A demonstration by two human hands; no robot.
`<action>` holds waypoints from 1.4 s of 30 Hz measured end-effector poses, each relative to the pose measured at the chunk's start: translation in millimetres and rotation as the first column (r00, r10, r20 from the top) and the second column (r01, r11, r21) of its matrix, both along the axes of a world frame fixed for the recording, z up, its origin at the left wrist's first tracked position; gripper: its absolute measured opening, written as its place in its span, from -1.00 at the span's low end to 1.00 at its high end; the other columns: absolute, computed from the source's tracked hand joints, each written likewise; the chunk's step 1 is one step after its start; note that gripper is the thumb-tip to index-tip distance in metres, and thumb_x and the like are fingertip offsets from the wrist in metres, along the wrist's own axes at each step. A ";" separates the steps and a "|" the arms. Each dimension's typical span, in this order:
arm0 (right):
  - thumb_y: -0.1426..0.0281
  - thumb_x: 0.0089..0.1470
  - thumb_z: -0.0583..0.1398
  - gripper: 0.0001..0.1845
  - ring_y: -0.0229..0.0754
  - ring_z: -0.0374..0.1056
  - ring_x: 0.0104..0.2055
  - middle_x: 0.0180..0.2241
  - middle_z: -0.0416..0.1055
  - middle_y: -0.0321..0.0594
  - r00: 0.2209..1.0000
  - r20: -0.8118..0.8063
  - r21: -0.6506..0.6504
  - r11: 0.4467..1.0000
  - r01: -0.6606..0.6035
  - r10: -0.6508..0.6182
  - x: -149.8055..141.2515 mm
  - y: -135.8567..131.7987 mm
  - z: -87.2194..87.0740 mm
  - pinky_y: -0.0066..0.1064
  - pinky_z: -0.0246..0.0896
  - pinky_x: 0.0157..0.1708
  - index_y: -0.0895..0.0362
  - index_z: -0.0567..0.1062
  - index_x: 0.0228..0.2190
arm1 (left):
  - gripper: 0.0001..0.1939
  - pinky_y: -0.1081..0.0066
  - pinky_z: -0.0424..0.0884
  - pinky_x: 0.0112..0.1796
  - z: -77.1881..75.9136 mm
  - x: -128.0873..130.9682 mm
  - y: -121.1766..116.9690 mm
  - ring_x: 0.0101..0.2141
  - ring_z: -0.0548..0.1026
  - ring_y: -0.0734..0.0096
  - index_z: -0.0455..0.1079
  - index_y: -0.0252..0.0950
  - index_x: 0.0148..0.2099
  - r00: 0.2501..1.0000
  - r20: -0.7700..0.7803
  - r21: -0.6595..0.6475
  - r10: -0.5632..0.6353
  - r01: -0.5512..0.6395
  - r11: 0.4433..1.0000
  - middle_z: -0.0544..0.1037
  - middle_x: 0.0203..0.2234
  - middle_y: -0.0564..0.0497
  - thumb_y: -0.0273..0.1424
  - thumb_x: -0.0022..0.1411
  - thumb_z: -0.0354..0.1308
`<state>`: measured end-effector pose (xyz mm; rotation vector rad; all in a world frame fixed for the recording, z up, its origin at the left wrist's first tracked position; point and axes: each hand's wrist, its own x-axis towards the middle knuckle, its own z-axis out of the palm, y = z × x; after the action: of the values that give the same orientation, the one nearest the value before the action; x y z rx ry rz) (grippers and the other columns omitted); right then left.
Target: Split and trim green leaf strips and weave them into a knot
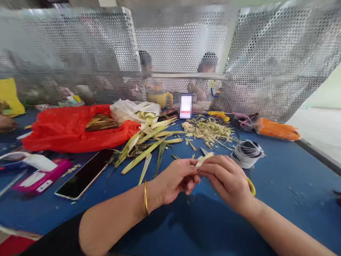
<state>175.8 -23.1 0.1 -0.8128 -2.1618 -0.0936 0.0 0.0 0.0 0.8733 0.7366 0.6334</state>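
Nearest, the lower edge cuts off both your forearms; a black sleeve (53,239) shows on the left arm, a gold-coloured bangle (145,197) at that wrist. Your left hand (174,180) and right hand (227,181) meet at the fingertips over the blue tabletop (290,192), pinching a pale strip (205,159) between them; its lower end is hidden by your fingers, so full length not readable. A yellow loop (250,186) shows past the outer edge of your right hand and a pointed grey blade (204,151) just beyond its fingers; the hand covers what lies between, so you cannot tell whether they are one tool. To the left, a dark-screened phone (84,175) lies flat near a magenta power strip (44,177). Beyond your right hand stands a spool of white string (247,154). Farther out, green-yellow stalks (149,138) lie beside a red bag (64,128), its contents only partly visible, and a white bag (125,110); pale shreds (213,131) are heaped right of the stalks. An upright lit screen (185,106), content blurred out, stands before a perforated metal partition (181,42). Behind its holes, people (209,83) are seated, details broken up by the mesh.
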 end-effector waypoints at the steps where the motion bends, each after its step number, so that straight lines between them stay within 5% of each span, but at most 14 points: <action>1: 0.54 0.19 0.14 -0.85 -0.19 0.40 -0.24 -0.29 0.47 -0.14 1.000 -0.012 -0.018 1.000 -0.008 0.008 -0.2 -0.1 1.0 -0.34 0.25 -0.25 0.14 0.48 -0.23 | -0.76 0.58 0.11 -0.70 -0.9 0.0 -0.3 -0.73 0.20 0.67 0.32 -0.29 -0.30 0.999 0.010 -0.019 -0.032 0.033 0.999 0.37 -0.63 0.17 -0.26 0.07 0.25; 6: 0.46 0.17 0.15 -0.89 -0.23 0.39 -0.35 -0.41 0.46 -0.24 0.968 -0.234 -0.312 0.950 0.010 -0.087 -3.1 -2.6 6.8 -0.42 0.27 -0.35 0.11 0.46 -0.39 | -0.67 0.54 0.16 -0.65 -1.0 0.3 -3.2 -0.67 0.27 0.59 0.35 -0.26 -0.19 0.998 -0.060 0.080 0.028 -0.023 0.997 0.38 -0.59 0.13 -0.10 0.16 0.16; 10: 0.32 0.11 0.20 -0.83 -0.27 0.33 -0.51 -0.56 0.41 -0.30 0.851 -0.444 -0.644 0.760 -0.087 -0.279 -7.9 -4.4 9.0 -0.47 0.24 -0.50 0.13 0.45 -0.46 | -0.62 0.52 0.28 -0.45 2.9 0.6 -6.0 -0.43 0.39 0.49 0.46 -0.26 -0.17 0.930 -0.153 0.417 0.335 -0.246 0.875 0.46 -0.41 0.03 -0.06 0.16 0.16; 13: 0.24 0.04 0.25 -0.77 -0.27 0.33 -0.52 -0.58 0.40 -0.29 0.778 -0.519 -0.738 0.644 -0.200 -0.354 -10.8 -3.9 8.6 -0.46 0.24 -0.50 0.16 0.46 -0.47 | -0.69 0.49 0.31 -0.34 3.1 1.7 -6.7 -0.35 0.41 0.43 0.48 -0.29 -0.23 0.932 -0.163 0.491 0.323 -0.208 0.846 0.53 -0.35 0.00 -0.21 0.04 0.32; 16: 0.22 0.00 0.27 -0.74 -0.27 0.32 -0.51 -0.59 0.40 -0.29 0.755 -0.532 -0.770 0.590 -0.244 -0.382 -11.7 -2.7 8.2 -0.46 0.24 -0.47 0.17 0.47 -0.49 | -0.83 0.51 0.30 -0.37 1.6 4.0 -6.9 -0.44 0.39 0.50 0.47 -0.31 -0.35 0.944 -0.128 0.465 0.304 -0.214 0.859 0.51 -0.50 0.07 -0.31 0.08 0.29; 42: 0.19 -0.01 0.27 -0.71 -0.29 0.32 -0.49 -0.57 0.38 -0.33 0.748 -0.529 -0.782 0.573 -0.247 -0.400 -13.3 -2.0 5.7 -0.48 0.23 -0.45 0.15 0.42 -0.53 | -0.87 0.56 0.38 -0.40 -2.0 5.3 -8.9 -0.46 0.49 0.50 0.48 -0.32 -0.36 0.930 -0.161 0.519 0.332 -0.206 0.830 0.57 -0.50 0.06 -0.36 0.15 0.21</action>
<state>162.5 -25.1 5.8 -1.2213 -1.3589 1.1165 5.3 -8.9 -2.0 1.3533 0.9527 1.0097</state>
